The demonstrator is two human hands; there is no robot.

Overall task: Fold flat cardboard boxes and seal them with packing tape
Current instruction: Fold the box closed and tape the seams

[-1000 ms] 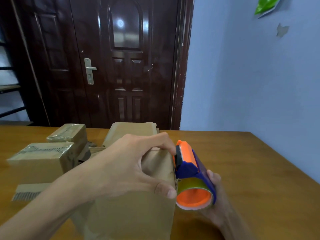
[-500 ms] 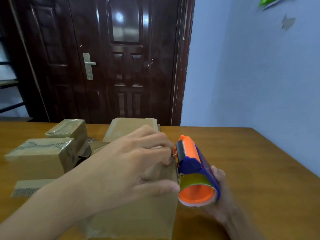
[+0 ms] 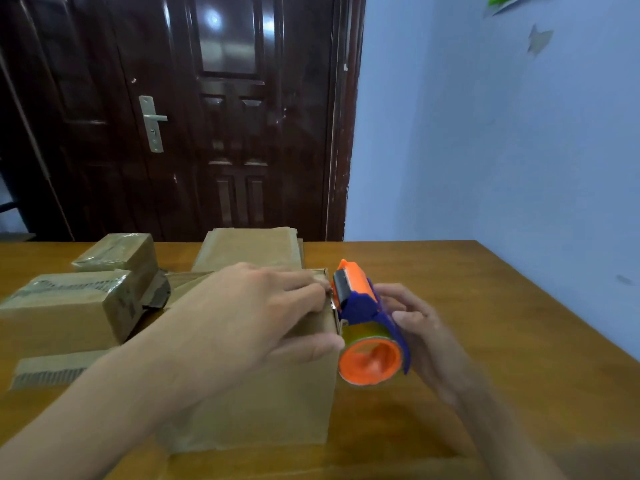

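Left hand (image 3: 249, 317) flat on the cardboard box (image 3: 256, 393) on the worktop (image 3: 485, 323), right hand (image 3: 422, 337) gripping the tape dispenser (image 3: 367, 320), now lifted up to the box's top right edge, so probably starting to tape.

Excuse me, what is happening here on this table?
A person is sealing a cardboard box on a wooden table. The left hand presses on the top of the box, and the right hand holds an orange and blue tape dispenser against its right top edge. Two taped boxes stand to the left.
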